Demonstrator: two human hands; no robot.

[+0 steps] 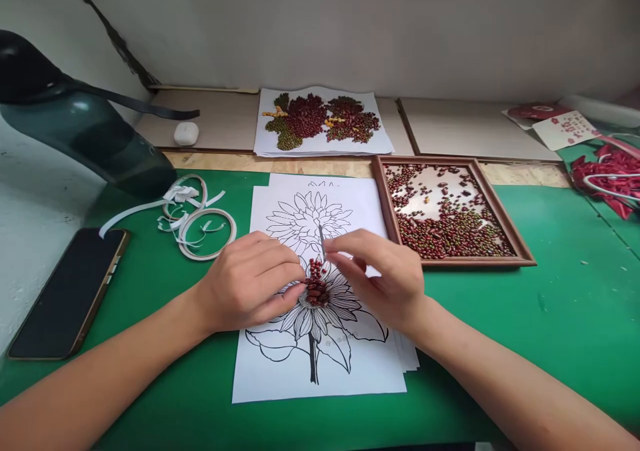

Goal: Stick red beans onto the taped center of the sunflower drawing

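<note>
A white sheet with a black sunflower line drawing (320, 364) lies on the green table (550, 318). Red-brown beans (316, 288) cover the lower flower's centre. My left hand (250, 281) rests on the sheet left of the beans, fingers curled with the tips touching the bean patch. My right hand (383, 274) pinches a thin grey stick-like tool (321, 240) whose tip points down at the beans.
A wooden frame tray (520, 254) of red and green beans sits right of the sheet. Behind lies a finished bean picture (320, 121). At the left are curled tape strips (193, 221), a phone (70, 291), a dark lamp (75, 124) and a white earbud case (186, 133). Red packets (610, 174) lie far right.
</note>
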